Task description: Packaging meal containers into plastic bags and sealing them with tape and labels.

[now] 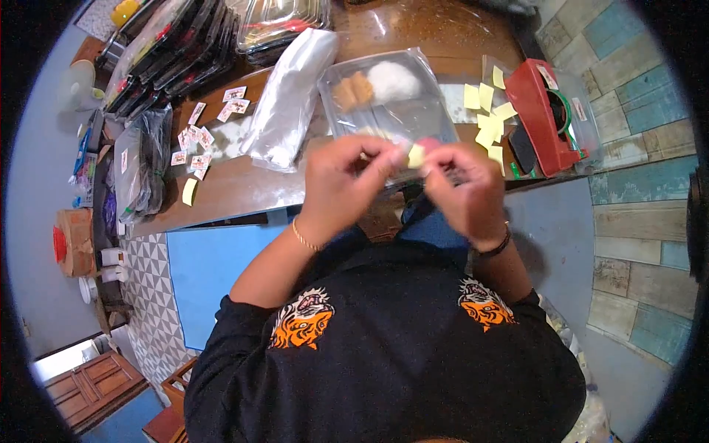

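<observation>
My left hand (349, 180) and my right hand (465, 185) meet over the near edge of a clear-lidded food tray (407, 108). A small yellow paper slip (416, 155) is pinched between the fingertips of both hands. White rice (394, 81) and brown food pieces (353, 91) show at the tray's far end, under clear plastic; the near contents are partly hidden by my hands. Left of the tray lies a stack of clear plastic bags (296, 99). More yellow slips (487, 130) lie to the right, beside a red tape dispenser (532, 116).
Stacked packed trays (171, 55) stand at the back left, with more trays (282, 27) beside them. Small printed labels (194, 135) lie scattered on the wooden table (243, 185). A bagged bundle (141, 163) sits at the left end. A tiled wall (637, 216) borders the right.
</observation>
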`<action>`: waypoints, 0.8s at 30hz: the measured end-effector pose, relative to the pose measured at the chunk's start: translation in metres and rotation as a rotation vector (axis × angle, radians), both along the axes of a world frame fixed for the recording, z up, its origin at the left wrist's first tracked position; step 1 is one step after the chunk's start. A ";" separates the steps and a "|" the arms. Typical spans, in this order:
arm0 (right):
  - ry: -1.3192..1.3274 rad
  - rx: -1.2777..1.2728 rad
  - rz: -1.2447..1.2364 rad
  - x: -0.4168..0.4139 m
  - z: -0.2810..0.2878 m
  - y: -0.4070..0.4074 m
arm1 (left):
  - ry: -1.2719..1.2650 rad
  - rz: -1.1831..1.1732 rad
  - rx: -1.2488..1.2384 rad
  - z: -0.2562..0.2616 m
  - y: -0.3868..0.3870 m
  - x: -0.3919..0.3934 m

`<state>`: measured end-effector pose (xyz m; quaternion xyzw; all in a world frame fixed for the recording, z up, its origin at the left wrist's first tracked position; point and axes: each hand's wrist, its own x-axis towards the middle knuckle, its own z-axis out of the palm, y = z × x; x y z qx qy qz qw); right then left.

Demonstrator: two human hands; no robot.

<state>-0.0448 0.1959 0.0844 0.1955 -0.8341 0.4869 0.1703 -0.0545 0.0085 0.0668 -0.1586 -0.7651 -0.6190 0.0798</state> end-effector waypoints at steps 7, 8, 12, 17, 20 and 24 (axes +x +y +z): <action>0.130 0.496 -0.618 -0.059 -0.022 0.091 | 0.768 0.124 -0.492 -0.001 -0.009 -0.089; 0.134 0.495 -0.623 -0.059 -0.027 0.098 | 0.744 -0.001 -0.674 -0.002 -0.012 -0.090; -0.260 0.456 -0.478 -0.052 -0.025 0.091 | 0.479 -0.298 -0.870 -0.011 -0.014 -0.079; -0.566 0.428 -0.114 -0.046 -0.024 0.046 | 0.403 -0.289 -0.685 -0.014 -0.019 -0.056; -0.447 0.002 -0.083 -0.045 -0.056 0.035 | 0.398 -0.199 -0.574 -0.038 -0.023 -0.045; -0.773 -0.972 0.177 -0.035 -0.058 0.018 | 0.421 -0.235 -0.334 -0.039 -0.027 -0.042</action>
